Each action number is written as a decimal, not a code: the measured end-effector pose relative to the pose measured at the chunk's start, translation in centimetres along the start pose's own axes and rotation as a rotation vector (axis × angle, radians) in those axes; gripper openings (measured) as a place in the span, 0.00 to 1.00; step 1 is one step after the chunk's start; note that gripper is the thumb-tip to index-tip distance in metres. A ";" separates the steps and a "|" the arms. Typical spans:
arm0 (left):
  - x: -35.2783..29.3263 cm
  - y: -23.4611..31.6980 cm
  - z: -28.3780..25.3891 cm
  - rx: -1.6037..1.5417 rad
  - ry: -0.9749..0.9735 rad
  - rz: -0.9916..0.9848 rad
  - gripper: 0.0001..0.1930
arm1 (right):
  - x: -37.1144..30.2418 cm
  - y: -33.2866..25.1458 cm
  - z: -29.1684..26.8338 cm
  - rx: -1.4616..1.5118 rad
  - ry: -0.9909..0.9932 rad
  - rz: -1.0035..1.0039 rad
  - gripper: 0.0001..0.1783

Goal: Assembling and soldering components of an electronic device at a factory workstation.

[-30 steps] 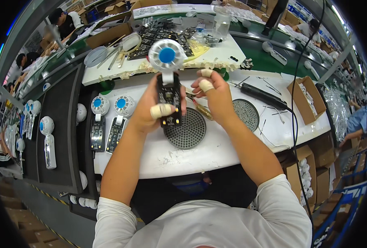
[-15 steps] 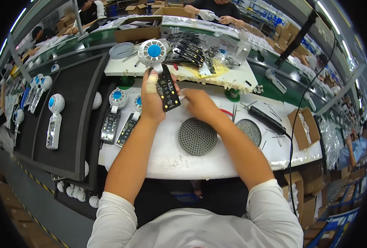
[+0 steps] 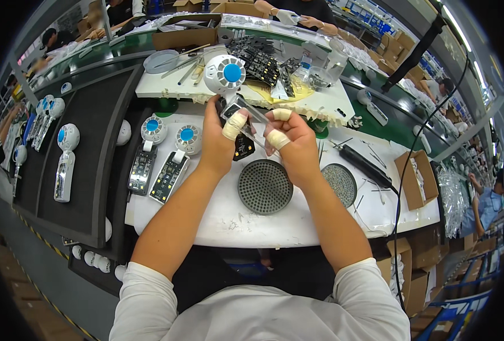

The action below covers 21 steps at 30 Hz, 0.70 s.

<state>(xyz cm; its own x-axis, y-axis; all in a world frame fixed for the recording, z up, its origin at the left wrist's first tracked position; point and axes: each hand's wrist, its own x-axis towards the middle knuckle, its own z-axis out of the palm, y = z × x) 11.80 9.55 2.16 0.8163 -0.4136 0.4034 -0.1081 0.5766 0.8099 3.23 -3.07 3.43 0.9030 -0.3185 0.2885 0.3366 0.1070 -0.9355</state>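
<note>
My left hand [image 3: 218, 139] is closed round a handheld device [image 3: 225, 74] with a white round vented head and a blue centre. Its dark circuit-board handle shows below the fingers. A clear plastic cover [image 3: 256, 120] lies tilted over that handle, pinched by the thumb and fingers of my right hand [image 3: 296, 145]. Pale tape wraps my left thumb and two digits of my right hand. Left of my hands, two similar devices with bare boards lie on the white table: the nearer device [image 3: 169, 177] and the outer device [image 3: 141, 170].
A grey perforated disc [image 3: 265, 186] and a round dish of small parts [image 3: 339, 184] lie near my forearms. A black corded power screwdriver [image 3: 365, 165] and an open carton [image 3: 418, 179] are right. Behind stands a white shelf [image 3: 167, 86] with piled circuit boards [image 3: 257, 59]. Finished-looking devices [image 3: 65, 165] lie left.
My right hand now holds a clear cover against the device's handle; earlier it was beside the board, with no cover visible there. The device's head has turned and shifted slightly right.
</note>
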 end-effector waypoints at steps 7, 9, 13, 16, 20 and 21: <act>0.0 -1.1 -0.2 0.029 0.075 0.027 0.31 | 0.3 0.5 -0.4 -0.982 0.138 -0.304 0.20; -0.2 -0.9 0.1 0.073 0.079 0.034 0.32 | 0.1 -2.0 0.0 -0.681 0.011 0.190 0.23; -0.2 -1.9 -0.6 0.428 -0.006 0.146 0.36 | -0.1 -1.3 -0.2 -0.089 -0.105 0.490 0.25; -0.3 -2.3 -1.0 0.543 -0.160 0.247 0.40 | -0.2 -0.4 -0.3 0.191 -0.085 0.510 0.25; -0.2 -2.6 -0.9 0.501 -0.219 0.297 0.43 | -0.3 0.3 0.2 0.340 0.015 0.496 0.24; -0.2 -2.6 -0.9 0.451 -0.209 0.296 0.44 | -0.3 0.5 0.3 0.353 0.042 0.482 0.24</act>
<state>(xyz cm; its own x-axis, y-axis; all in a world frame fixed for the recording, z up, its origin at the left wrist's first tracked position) 12.43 8.76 -0.35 0.5899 -0.4377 0.6786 -0.5834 0.3500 0.7329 3.21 -2.68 2.95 0.9670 -0.1927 -0.1667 -0.0333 0.5530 -0.8325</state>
